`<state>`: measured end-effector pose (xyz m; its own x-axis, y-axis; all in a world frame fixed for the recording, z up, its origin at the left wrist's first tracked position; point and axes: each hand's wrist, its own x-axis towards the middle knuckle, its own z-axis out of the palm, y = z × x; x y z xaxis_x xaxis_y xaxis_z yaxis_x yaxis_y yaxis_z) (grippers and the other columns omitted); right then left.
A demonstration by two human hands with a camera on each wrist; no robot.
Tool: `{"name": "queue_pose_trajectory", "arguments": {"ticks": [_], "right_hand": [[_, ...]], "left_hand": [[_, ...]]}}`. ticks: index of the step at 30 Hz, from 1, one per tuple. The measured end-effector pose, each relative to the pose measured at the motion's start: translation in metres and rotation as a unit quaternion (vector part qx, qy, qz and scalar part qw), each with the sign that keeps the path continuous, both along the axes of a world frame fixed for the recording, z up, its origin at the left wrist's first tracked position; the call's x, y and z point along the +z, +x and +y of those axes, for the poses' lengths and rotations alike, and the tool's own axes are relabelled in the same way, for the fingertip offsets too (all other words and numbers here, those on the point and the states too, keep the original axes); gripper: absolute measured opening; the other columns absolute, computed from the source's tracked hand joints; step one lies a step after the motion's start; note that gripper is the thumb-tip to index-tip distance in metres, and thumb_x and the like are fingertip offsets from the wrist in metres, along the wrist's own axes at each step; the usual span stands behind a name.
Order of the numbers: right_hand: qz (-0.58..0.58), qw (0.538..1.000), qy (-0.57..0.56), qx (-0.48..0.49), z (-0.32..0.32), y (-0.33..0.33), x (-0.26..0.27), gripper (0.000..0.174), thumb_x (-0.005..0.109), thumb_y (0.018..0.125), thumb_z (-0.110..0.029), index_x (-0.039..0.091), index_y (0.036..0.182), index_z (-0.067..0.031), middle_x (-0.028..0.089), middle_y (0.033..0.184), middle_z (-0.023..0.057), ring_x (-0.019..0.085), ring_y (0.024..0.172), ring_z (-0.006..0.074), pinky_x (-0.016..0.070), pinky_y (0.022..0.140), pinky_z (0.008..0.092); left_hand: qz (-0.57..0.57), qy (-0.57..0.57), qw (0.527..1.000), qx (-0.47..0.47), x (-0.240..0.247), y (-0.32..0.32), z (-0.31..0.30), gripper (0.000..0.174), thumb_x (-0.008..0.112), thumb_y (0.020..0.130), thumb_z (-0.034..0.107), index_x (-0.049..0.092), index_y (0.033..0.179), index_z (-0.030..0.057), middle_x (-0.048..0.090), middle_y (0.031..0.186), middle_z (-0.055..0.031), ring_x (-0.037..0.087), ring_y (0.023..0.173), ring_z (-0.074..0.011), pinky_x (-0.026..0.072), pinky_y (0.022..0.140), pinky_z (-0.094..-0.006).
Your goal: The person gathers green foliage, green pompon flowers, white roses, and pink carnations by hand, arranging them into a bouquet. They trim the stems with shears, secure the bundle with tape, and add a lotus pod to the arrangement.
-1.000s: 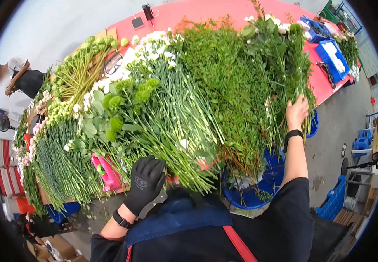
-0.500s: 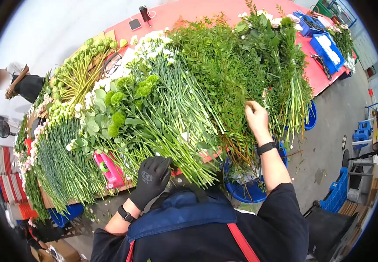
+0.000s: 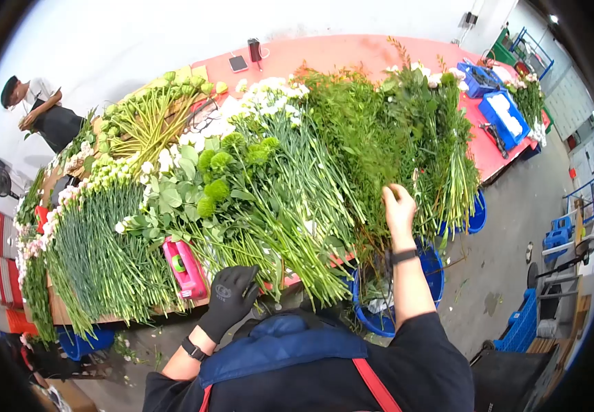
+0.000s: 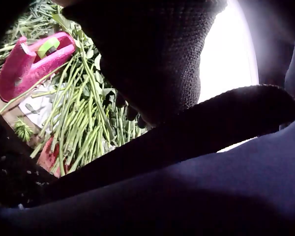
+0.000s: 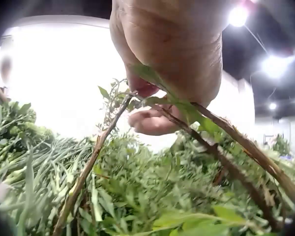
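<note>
Right hand (image 3: 398, 206): bare, black band at the wrist, at centre right of the head view over the heap of leafy greenery (image 3: 359, 130). Its fingers (image 5: 152, 120) and thumb are closed in a pinch on brown-stemmed sprigs (image 5: 236, 140), which slope away from the palm towards the lower corners of the wrist view. Left hand (image 3: 232, 295): in a black knit glove, at lower centre by the front edge of the surface (image 3: 352, 51), just beside the cut ends of the green flower stems (image 3: 297, 206). Whether its fingers grip anything cannot be told. Pink tool (image 3: 184, 268): lies on the surface edge just left of the gloved hand, partly under stems. Blue bucket (image 3: 434, 271): below the surface edge, under the right forearm. Blue trays (image 3: 503, 120): upper right, on the red surface. Phone (image 3: 238, 63): top centre. Another person (image 3: 43, 113): stands at upper left.
</note>
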<state>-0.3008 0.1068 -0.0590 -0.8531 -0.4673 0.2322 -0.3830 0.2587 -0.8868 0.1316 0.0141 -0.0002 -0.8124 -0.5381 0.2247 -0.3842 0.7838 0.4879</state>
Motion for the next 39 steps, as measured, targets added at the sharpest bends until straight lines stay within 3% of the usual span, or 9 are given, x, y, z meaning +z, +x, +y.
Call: {"name": "queue_pose_trajectory", "arguments": {"ticks": [3, 10, 16, 21, 23, 25, 28, 34, 39], "right_hand": [[-0.117, 0.987, -0.09, 0.061, 0.039, 0.042, 0.059, 0.022, 0.06, 0.093, -0.011, 0.059, 0.11, 0.0029, 0.063, 0.081, 0.0039, 0.057, 0.063, 0.0083, 0.0429, 0.053, 0.0212], [-0.121, 0.988, -0.075, 0.058, 0.081, 0.141, 0.111, 0.021, 0.063, 0.09, -0.007, 0.064, 0.108, 0.0049, 0.063, 0.076, 0.0041, 0.056, 0.059, 0.0078, 0.0455, 0.054, 0.0213], [-0.215, 0.958, -0.017, 0.188, 0.086, 0.227, 0.082, 0.022, 0.06, 0.092, -0.006, 0.062, 0.109, 0.0067, 0.063, 0.072, 0.0053, 0.057, 0.059, 0.0091, 0.0464, 0.055, 0.0227], [-0.275, 0.917, 0.024, 0.288, 0.096, 0.271, 0.052, 0.016, 0.062, 0.091, -0.005, 0.066, 0.101, 0.0073, 0.064, 0.081, 0.007, 0.06, 0.064, 0.0109, 0.049, 0.058, 0.0237], [-0.268, 0.9, 0.071, 0.337, 0.101, 0.273, 0.039, 0.018, 0.062, 0.092, -0.009, 0.067, 0.102, 0.0056, 0.065, 0.081, 0.0049, 0.058, 0.065, 0.0096, 0.047, 0.06, 0.0231], [-0.301, 0.878, 0.098, 0.359, 0.102, 0.273, 0.037, 0.018, 0.063, 0.092, -0.011, 0.068, 0.101, 0.0037, 0.066, 0.081, 0.0031, 0.057, 0.067, 0.0075, 0.0454, 0.06, 0.0219], [-0.348, 0.856, 0.132, 0.358, 0.099, 0.273, 0.029, 0.018, 0.064, 0.092, -0.014, 0.069, 0.099, 0.0015, 0.066, 0.081, 0.0009, 0.055, 0.068, 0.0049, 0.0439, 0.06, 0.0207], [-0.277, 0.85, 0.207, 0.397, 0.089, 0.277, 0.01, 0.015, 0.069, 0.089, -0.014, 0.069, 0.093, 0.0, 0.063, 0.078, -0.0023, 0.052, 0.067, 0.0041, 0.0422, 0.059, 0.0206], [-0.27, 0.841, 0.205, 0.422, 0.083, 0.281, 0.01, 0.013, 0.07, 0.087, -0.012, 0.069, 0.09, 0.0, 0.062, 0.08, -0.0015, 0.051, 0.069, 0.0046, 0.0413, 0.061, 0.0215]], "left_hand": [[0.024, 0.019, 0.999, 0.024, -0.006, 0.019, -0.001, 0.041, 0.068, 0.082, 0.018, 0.06, 0.12, 0.0081, 0.064, 0.108, -0.0135, 0.061, 0.097, -0.033, 0.0465, 0.085, -0.0427], [0.084, 0.275, 0.957, -0.031, -0.005, 0.007, -0.012, 0.05, 0.068, 0.086, 0.028, 0.055, 0.129, 0.0053, 0.065, 0.115, -0.0157, 0.064, 0.105, -0.0287, 0.05, 0.09, -0.0381], [0.171, 0.634, 0.741, -0.14, 0.032, -0.034, -0.016, 0.067, 0.064, 0.092, 0.023, 0.029, 0.147, 0.0062, 0.048, 0.135, -0.0091, 0.056, 0.111, -0.0176, 0.0457, 0.097, -0.0299], [0.143, 0.563, 0.806, -0.116, 0.015, -0.019, -0.031, 0.04, 0.057, 0.096, 0.034, 0.057, 0.126, 0.0084, 0.055, 0.069, 0.0031, 0.049, 0.066, -0.0045, 0.0423, 0.059, -0.0275], [0.131, 0.53, 0.835, -0.069, 0.02, -0.002, -0.028, 0.044, 0.062, 0.09, 0.043, 0.064, 0.113, 0.0058, 0.052, 0.062, -0.0014, 0.043, 0.057, -0.0108, 0.0401, 0.056, -0.0296], [0.078, 0.597, 0.798, 0.032, 0.011, 0.003, -0.028, 0.041, 0.065, 0.088, 0.044, 0.07, 0.104, 0.0074, 0.056, 0.063, -0.0038, 0.046, 0.056, -0.0125, 0.0419, 0.056, -0.0311], [0.227, 0.581, 0.781, -0.026, 0.02, 0.021, -0.019, 0.04, 0.066, 0.089, 0.042, 0.069, 0.104, 0.0057, 0.061, 0.071, -0.0039, 0.052, 0.062, -0.0109, 0.0454, 0.06, -0.0303], [0.217, 0.443, 0.861, -0.125, 0.0, 0.052, -0.026, 0.036, 0.059, 0.094, 0.034, 0.061, 0.122, 0.0127, 0.07, 0.097, -0.0041, 0.061, 0.08, -0.0101, 0.0503, 0.071, -0.0286], [0.192, 0.605, 0.772, -0.035, 0.021, 0.071, -0.022, 0.035, 0.056, 0.097, 0.03, 0.059, 0.126, 0.0113, 0.067, 0.109, -0.004, 0.061, 0.095, -0.0121, 0.0526, 0.077, -0.0306]]}}
